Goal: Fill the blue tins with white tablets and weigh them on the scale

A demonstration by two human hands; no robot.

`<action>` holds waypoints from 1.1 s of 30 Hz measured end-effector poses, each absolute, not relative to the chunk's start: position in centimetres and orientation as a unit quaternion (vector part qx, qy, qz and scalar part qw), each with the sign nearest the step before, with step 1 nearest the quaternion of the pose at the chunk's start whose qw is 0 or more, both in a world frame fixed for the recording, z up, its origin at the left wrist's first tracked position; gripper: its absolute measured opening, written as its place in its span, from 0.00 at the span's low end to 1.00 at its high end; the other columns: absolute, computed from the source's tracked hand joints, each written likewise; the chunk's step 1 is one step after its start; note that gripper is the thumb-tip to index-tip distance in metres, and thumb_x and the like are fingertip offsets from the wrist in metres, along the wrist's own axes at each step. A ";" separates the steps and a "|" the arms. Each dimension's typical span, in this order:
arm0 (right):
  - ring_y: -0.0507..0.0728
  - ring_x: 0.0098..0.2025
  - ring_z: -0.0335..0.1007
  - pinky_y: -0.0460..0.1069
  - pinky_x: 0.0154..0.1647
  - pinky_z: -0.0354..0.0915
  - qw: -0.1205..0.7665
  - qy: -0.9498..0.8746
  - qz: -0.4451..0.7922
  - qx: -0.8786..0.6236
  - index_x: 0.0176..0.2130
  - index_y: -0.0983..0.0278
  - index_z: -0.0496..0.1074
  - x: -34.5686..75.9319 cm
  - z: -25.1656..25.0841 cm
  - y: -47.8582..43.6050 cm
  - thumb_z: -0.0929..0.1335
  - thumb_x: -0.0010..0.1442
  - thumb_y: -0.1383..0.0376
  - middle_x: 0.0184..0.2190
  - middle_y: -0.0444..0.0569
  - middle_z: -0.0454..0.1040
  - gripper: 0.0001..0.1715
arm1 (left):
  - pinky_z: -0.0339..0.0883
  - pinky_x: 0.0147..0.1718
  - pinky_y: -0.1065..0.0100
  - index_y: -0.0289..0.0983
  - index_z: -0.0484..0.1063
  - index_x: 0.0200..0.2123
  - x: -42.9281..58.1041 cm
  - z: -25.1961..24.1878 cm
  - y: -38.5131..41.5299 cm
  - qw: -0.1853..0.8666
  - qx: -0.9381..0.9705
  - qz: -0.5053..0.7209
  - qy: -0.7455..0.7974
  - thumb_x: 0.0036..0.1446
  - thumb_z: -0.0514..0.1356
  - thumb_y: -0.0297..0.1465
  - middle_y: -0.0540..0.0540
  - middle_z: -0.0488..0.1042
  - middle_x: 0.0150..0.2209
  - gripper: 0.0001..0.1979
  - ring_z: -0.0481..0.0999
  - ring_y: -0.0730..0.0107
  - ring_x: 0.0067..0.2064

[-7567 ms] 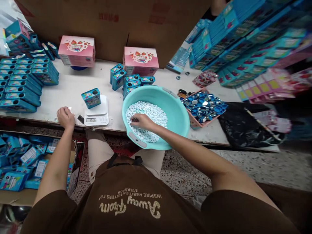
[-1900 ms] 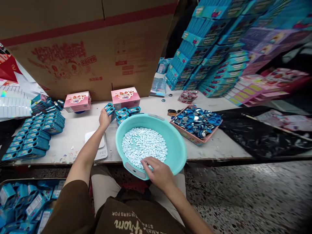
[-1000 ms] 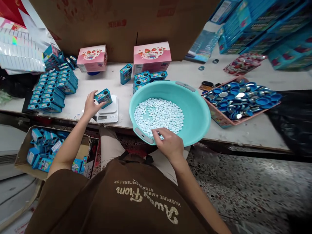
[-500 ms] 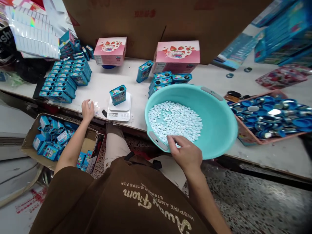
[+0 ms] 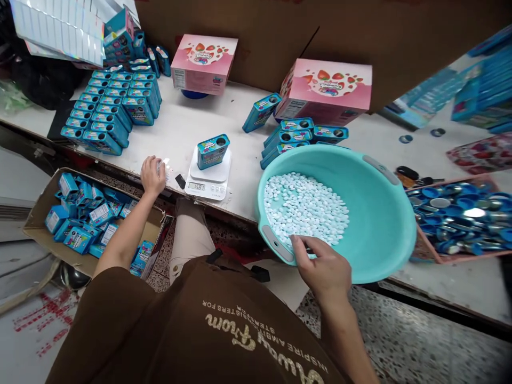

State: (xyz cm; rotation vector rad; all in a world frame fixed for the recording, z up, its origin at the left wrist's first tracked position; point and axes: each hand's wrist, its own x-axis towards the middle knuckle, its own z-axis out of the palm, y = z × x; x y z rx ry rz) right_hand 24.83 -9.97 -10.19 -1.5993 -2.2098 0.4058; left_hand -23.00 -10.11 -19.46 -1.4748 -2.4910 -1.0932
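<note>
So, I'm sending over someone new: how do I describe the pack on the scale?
Find the big turquoise tub of white pellets at the edge of the table. Left of it is a small white scale with a digital display. The blue pack on it is the one: unlike the packs in rows further left, it stands by itself, the only pack on the scale.

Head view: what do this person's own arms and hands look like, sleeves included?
The left hand and right hand are ungloved, with no watch or bracelet visible. The left sleeve is dark brown and short, matching the top, which bears pale lettering. The right sleeve cannot be made out.
</note>
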 end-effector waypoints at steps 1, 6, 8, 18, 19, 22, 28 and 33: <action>0.56 0.33 0.76 0.47 0.30 0.59 0.190 -0.786 0.148 -0.569 0.33 0.62 0.79 24.8 -10.2 -9.9 0.63 0.64 0.55 0.33 0.51 0.82 0.20 | 0.53 0.65 0.49 0.37 0.73 0.48 -22.7 -19.3 -10.0 0.016 -0.478 -0.355 -0.804 0.63 0.50 0.50 0.33 0.71 0.55 0.25 0.65 0.51 0.63; 0.58 0.35 0.76 0.48 0.30 0.60 0.195 -0.783 0.152 -0.571 0.33 0.61 0.78 24.6 -10.3 -10.0 0.62 0.65 0.53 0.33 0.51 0.82 0.21 | 0.50 0.67 0.50 0.37 0.66 0.56 -18.2 -17.0 -6.6 -0.018 -0.543 -0.374 -0.752 0.56 0.57 0.57 0.33 0.67 0.60 0.35 0.58 0.49 0.68; 0.58 0.36 0.77 0.48 0.31 0.60 0.203 -0.782 0.151 -0.569 0.33 0.61 0.78 24.5 -10.3 -10.0 0.62 0.65 0.54 0.34 0.51 0.82 0.21 | 0.51 0.67 0.50 0.38 0.64 0.58 -15.8 -15.9 -4.5 -0.030 -0.557 -0.381 -0.737 0.49 0.65 0.56 0.34 0.66 0.62 0.40 0.57 0.48 0.69; 0.59 0.40 0.77 0.50 0.39 0.65 0.263 -0.767 0.208 -0.547 0.34 0.60 0.77 23.7 -9.2 -9.1 0.62 0.66 0.57 0.36 0.49 0.81 0.18 | 0.68 0.51 0.58 0.40 0.70 0.48 -9.2 -8.3 -1.8 -0.040 -0.640 -0.407 -0.651 0.53 0.66 0.34 0.44 0.77 0.45 0.18 0.75 0.57 0.48; 0.59 0.40 0.77 0.50 0.39 0.64 0.255 -0.767 0.213 -0.548 0.35 0.60 0.77 23.6 -8.9 -9.0 0.62 0.66 0.58 0.36 0.49 0.81 0.17 | 0.67 0.53 0.57 0.41 0.71 0.48 -8.4 -7.0 -1.9 -0.017 -0.677 -0.399 -0.618 0.54 0.64 0.32 0.44 0.76 0.46 0.17 0.74 0.58 0.50; 0.60 0.43 0.76 0.50 0.39 0.64 0.226 -0.764 0.235 -0.557 0.37 0.60 0.77 23.5 -8.2 -8.7 0.62 0.67 0.59 0.39 0.50 0.81 0.16 | 0.66 0.55 0.55 0.44 0.73 0.50 -5.7 -3.4 -1.9 0.014 -0.754 -0.358 -0.550 0.55 0.60 0.27 0.44 0.75 0.47 0.19 0.72 0.58 0.52; 0.60 0.48 0.73 0.51 0.45 0.64 0.233 -0.733 0.294 -0.568 0.44 0.62 0.76 23.8 -6.9 -7.8 0.60 0.69 0.62 0.45 0.53 0.79 0.18 | 0.62 0.58 0.50 0.49 0.75 0.51 -1.9 -1.1 -0.4 0.018 -0.826 -0.279 -0.489 0.52 0.59 0.24 0.44 0.74 0.50 0.24 0.70 0.53 0.55; 0.59 0.49 0.72 0.51 0.46 0.63 0.249 -0.724 0.330 -0.553 0.46 0.63 0.76 24.4 -6.6 -7.2 0.59 0.69 0.64 0.47 0.54 0.78 0.18 | 0.62 0.57 0.50 0.48 0.74 0.52 -0.9 -1.3 1.3 0.030 -0.842 -0.259 -0.472 0.53 0.58 0.23 0.42 0.74 0.50 0.24 0.71 0.53 0.54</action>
